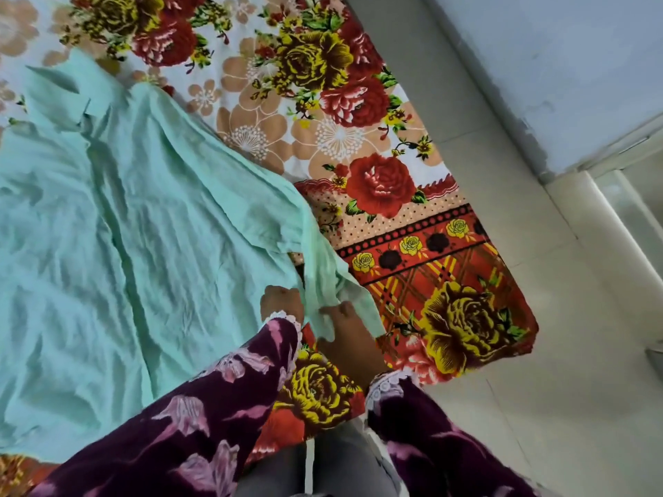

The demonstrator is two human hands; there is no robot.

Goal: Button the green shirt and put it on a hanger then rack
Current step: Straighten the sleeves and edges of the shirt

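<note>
The green shirt (118,224) lay spread on a floral bedsheet (358,145), and nearly all of it stretched away up and to the left of the fingers; only one gathered corner reached the hands, near the bed's lower right edge. The shirt's long axis appeared to run from that corner diagonally toward the collar-like folds at the far upper left, so the bulk of the cloth sat well apart from both hands, on the left hand's side.

The left hand (281,303) was curled, knuckles up, touching the bunched edge from its left; its fingers seemed closed into the fabric, though the tips were hidden by the cloth and the frame was blurred. The right hand (344,338) came at the same fold from just below and to the right; its thumb lay across a pale strip of the cloth and the fingers seemed narrowly pinched on it. The two hands sat close together, with the gathered strip between them.

Neither buttons nor buttonholes could be made out, and no hanger or rack showed; by my judgement buttoning had not begun. The next move likely turned on finding the placket, which probably lay toward the left hand; that hand was nearer the shirt's body, while the right was nearer the bed's edge and the pale floor (538,389).
</note>
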